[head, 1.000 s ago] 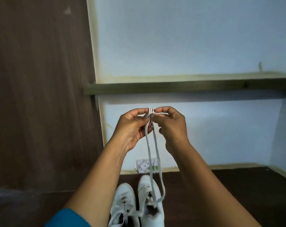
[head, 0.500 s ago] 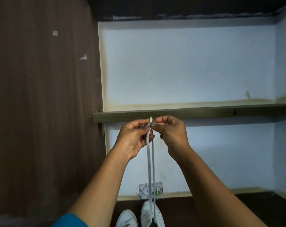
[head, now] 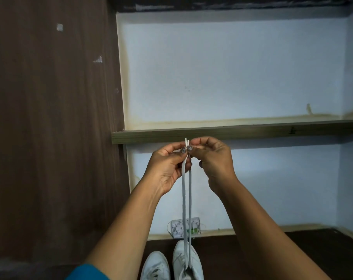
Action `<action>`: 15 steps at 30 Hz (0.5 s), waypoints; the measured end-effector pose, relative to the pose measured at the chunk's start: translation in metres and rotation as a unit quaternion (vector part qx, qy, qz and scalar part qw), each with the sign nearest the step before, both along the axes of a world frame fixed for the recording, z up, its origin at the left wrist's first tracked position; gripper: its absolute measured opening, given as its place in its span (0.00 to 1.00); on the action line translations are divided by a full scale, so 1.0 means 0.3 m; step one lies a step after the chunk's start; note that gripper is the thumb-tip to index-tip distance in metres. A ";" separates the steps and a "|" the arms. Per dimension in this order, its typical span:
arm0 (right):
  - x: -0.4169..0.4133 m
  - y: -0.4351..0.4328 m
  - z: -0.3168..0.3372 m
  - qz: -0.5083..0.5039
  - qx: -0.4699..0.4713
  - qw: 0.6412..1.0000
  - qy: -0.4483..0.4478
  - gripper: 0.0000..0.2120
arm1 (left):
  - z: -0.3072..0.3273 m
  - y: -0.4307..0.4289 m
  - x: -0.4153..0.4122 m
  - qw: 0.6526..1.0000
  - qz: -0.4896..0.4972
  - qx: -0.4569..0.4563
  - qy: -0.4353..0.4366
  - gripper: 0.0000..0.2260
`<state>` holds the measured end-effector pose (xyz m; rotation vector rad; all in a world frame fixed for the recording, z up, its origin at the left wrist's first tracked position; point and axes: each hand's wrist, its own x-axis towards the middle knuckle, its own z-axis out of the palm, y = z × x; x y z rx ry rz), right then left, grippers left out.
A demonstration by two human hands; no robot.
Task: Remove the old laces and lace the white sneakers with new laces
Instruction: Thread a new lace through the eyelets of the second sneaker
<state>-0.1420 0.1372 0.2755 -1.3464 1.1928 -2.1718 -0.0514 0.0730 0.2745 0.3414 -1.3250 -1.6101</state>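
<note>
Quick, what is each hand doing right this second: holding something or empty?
Left hand: closed, pinching the white shoelace just below its two tips.
Right hand: closed, pinching the same shoelace at the same spot.

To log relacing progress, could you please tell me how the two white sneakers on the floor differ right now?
The right sneaker has a lace running up in two strands to the left hand and right hand; the left sneaker has none lifted. The right sneaker's toe lies farther forward than the left sneaker's. Both are white, side by side, toes away.
</note>
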 end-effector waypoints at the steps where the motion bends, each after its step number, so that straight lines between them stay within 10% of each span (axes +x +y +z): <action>1: -0.005 -0.008 -0.016 -0.001 0.008 1.000 0.001 0.09 | -0.016 -0.005 -0.002 1.000 0.001 0.001 -0.009 0.07; 15: -0.110 -0.225 -0.756 -0.028 0.261 0.964 -0.043 0.05 | -0.711 -0.173 -0.096 0.976 0.025 0.178 -0.122 0.08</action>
